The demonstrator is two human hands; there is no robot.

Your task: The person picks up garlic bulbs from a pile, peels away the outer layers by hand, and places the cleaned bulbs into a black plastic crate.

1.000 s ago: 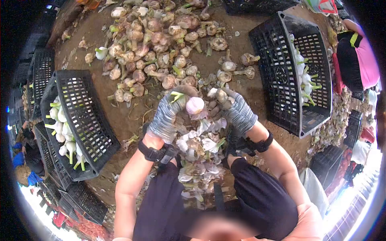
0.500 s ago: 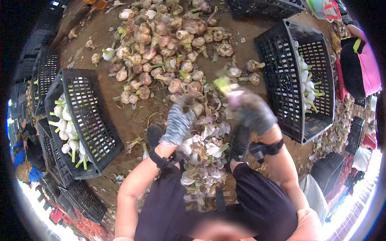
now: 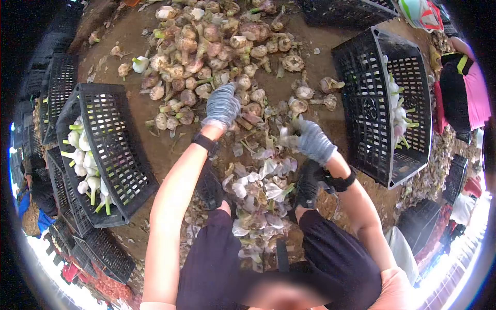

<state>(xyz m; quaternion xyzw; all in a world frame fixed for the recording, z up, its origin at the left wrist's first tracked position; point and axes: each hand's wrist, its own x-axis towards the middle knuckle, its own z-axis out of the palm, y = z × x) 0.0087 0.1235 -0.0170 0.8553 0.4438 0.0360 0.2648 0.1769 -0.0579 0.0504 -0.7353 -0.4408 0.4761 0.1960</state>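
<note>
While the left hand (image 3: 222, 106) sits palm-down over the near edge of the garlic pile (image 3: 188, 46), its fingers are mostly hidden from me; can't tell if they're apart or clamped on a bulb. Right hand (image 3: 316, 143) hangs lower, over the fringe of loose skins (image 3: 263, 181), fingers bent and blurred; something pale sits by the tips, can't tell if gripped.

Pile lies on the floor straight ahead, spread beyond both hands, presumably so either one gets at it without a big lean. Bulbs lie just beside the left hand; one loose bulb (image 3: 298, 106) is just ahead of the right fingertips, apart from the main heap. Skins lie between the shoes, likely because that spot is under the hands.

Left crate (image 3: 116, 144) and right crate (image 3: 356, 98) flank the person, each with white, green-stemmed bulbs inside; probably set there for arm's reach. Right crate is near the right hand, left crate well apart from the left. Gloves likely guard the skin from dirt.
</note>
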